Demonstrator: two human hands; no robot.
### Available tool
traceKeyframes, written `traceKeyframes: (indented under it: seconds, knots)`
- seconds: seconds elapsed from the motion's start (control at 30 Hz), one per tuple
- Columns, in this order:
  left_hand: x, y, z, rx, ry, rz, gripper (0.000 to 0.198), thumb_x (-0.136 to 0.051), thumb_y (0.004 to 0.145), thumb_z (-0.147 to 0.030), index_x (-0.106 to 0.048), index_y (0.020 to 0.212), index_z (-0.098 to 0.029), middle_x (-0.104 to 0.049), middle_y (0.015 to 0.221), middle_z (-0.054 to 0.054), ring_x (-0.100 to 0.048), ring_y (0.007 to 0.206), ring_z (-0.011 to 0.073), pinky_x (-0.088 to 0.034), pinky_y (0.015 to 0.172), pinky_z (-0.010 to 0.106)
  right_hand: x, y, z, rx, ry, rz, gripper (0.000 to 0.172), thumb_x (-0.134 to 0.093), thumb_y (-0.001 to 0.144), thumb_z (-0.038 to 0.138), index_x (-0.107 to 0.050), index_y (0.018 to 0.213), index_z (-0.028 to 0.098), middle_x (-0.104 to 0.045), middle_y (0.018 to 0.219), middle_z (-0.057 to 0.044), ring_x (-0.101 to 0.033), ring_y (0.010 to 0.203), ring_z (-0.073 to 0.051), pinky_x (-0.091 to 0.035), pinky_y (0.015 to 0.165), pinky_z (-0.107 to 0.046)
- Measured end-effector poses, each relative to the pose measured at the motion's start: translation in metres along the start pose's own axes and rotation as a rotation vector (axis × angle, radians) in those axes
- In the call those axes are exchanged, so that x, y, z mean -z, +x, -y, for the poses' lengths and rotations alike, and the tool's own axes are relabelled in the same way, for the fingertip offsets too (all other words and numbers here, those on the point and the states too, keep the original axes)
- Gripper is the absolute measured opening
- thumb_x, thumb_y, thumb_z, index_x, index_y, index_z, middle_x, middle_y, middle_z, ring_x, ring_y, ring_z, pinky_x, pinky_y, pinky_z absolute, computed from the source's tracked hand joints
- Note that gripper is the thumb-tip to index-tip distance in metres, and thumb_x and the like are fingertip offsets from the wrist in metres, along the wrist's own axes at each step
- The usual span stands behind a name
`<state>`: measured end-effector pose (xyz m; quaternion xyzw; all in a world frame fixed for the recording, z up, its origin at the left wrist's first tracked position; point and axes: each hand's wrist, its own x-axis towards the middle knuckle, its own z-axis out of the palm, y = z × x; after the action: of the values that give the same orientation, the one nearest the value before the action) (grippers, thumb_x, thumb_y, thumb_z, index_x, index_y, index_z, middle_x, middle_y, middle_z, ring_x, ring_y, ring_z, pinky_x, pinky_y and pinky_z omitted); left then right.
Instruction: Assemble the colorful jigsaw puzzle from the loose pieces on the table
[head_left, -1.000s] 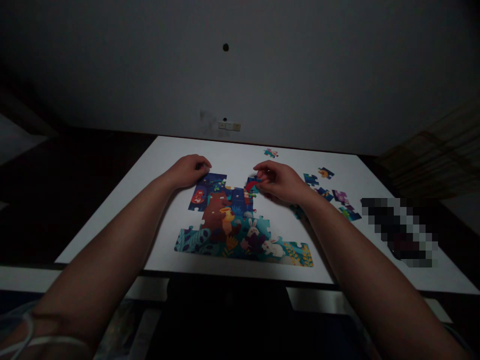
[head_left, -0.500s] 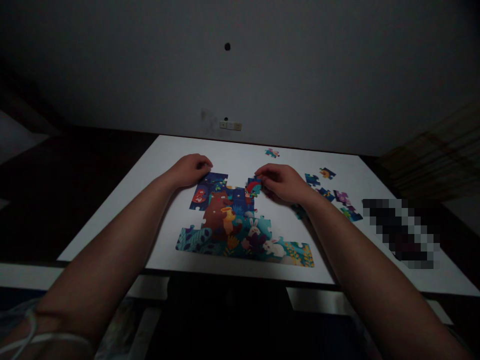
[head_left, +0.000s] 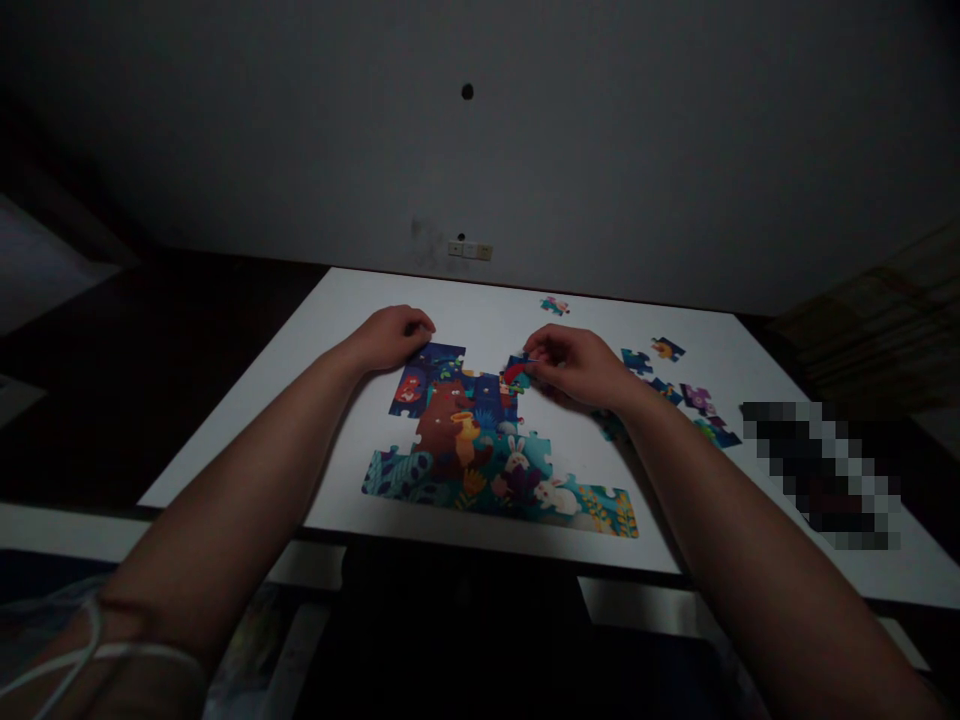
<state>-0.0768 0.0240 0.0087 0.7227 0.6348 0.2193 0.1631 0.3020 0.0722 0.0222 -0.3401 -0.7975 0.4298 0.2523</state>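
Note:
A partly assembled jigsaw puzzle (head_left: pixel 450 440) with a brown bear and white rabbits lies on the white table. My right hand (head_left: pixel 574 365) is closed at its upper right, thumb and fingers pinching a puzzle piece (head_left: pixel 519 370) with a red shape on dark blue and teal. That piece looks slightly tilted against the upper right part of the puzzle; whether it is locked in, I cannot tell. My left hand (head_left: pixel 394 335) rests at the puzzle's top left corner, its fingers curled in and no piece visible in them.
Several loose puzzle pieces (head_left: pixel 699 398) lie to the right, some partly behind my right forearm. One single piece (head_left: pixel 555 306) is near the table's far edge. A pixelated dark object (head_left: pixel 817 475) sits at the right of the table (head_left: pixel 262 380). Behind stands a wall with sockets (head_left: pixel 470 250).
My right hand has shifted its grip on the red-patterned piece, which now looks tilted up at its right side. My left hand stays at the corner. The whole view has shifted slightly.

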Motion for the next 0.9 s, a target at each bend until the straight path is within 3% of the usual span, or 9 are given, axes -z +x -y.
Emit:
traceKeyframes:
  seconds: [0.13, 0.23, 0.4, 0.5, 0.6, 0.9]
  knots:
    - [-0.001, -0.002, -0.001, -0.003, 0.001, -0.007, 0.032, -0.067, 0.101, -0.035, -0.089, 0.120, -0.021, -0.086, 0.120, 0.013, -0.078, 0.108, 0.0300, -0.060, 0.102, 0.044, 0.003, -0.001, 0.019, 0.034, 0.042, -0.030, 0.035, -0.088, 0.091, 0.041, -0.083, 0.120, 0.023, -0.077, 0.091, -0.006, -0.068, 0.076, -0.022, -0.056, 0.065, -0.036]
    - [-0.002, -0.002, 0.000, 0.002, 0.025, -0.021, 0.031, -0.068, 0.101, -0.034, -0.090, 0.120, -0.022, -0.087, 0.121, 0.012, -0.079, 0.110, 0.0299, -0.060, 0.102, 0.043, -0.011, 0.002, 0.047, 0.045, 0.137, 0.058, 0.033, -0.089, 0.092, 0.042, -0.082, 0.117, 0.023, -0.079, 0.091, -0.005, -0.070, 0.076, -0.021, -0.056, 0.065, -0.035]
    - [0.000, -0.007, -0.003, 0.019, 0.040, -0.030, 0.030, -0.068, 0.101, -0.028, -0.090, 0.122, -0.024, -0.089, 0.123, 0.010, -0.080, 0.112, 0.0286, -0.060, 0.101, 0.040, -0.078, 0.019, 0.091, 0.034, 0.162, 0.433, 0.022, -0.088, 0.091, 0.030, -0.078, 0.108, 0.022, -0.079, 0.084, -0.002, -0.070, 0.074, -0.020, -0.056, 0.069, -0.033]
    - [0.006, -0.013, -0.009, 0.056, 0.095, -0.022, 0.032, -0.069, 0.101, -0.028, -0.090, 0.125, -0.025, -0.089, 0.125, 0.009, -0.081, 0.115, 0.0295, -0.060, 0.103, 0.040, -0.119, 0.029, 0.105, 0.030, 0.051, 0.484, 0.022, -0.084, 0.090, 0.019, -0.080, 0.111, 0.020, -0.080, 0.091, -0.004, -0.071, 0.079, -0.020, -0.055, 0.071, -0.032]
    - [0.011, -0.021, -0.014, 0.072, 0.137, -0.011, 0.034, -0.069, 0.102, -0.030, -0.090, 0.129, -0.026, -0.089, 0.129, 0.008, -0.080, 0.122, 0.0309, -0.058, 0.107, 0.040, -0.143, 0.036, 0.114, 0.059, -0.102, 0.509, 0.025, -0.079, 0.091, 0.013, -0.082, 0.115, 0.019, -0.078, 0.088, -0.003, -0.068, 0.078, -0.019, -0.051, 0.072, -0.032]
    - [0.014, -0.028, -0.013, 0.085, 0.108, -0.018, 0.036, -0.068, 0.103, -0.030, -0.091, 0.130, -0.026, -0.088, 0.138, 0.009, -0.078, 0.128, 0.0361, -0.055, 0.115, 0.050, -0.147, 0.039, 0.135, 0.151, -0.296, 0.566, 0.023, -0.072, 0.097, 0.013, -0.084, 0.116, 0.020, -0.079, 0.090, -0.002, -0.067, 0.075, -0.018, -0.048, 0.073, -0.032]
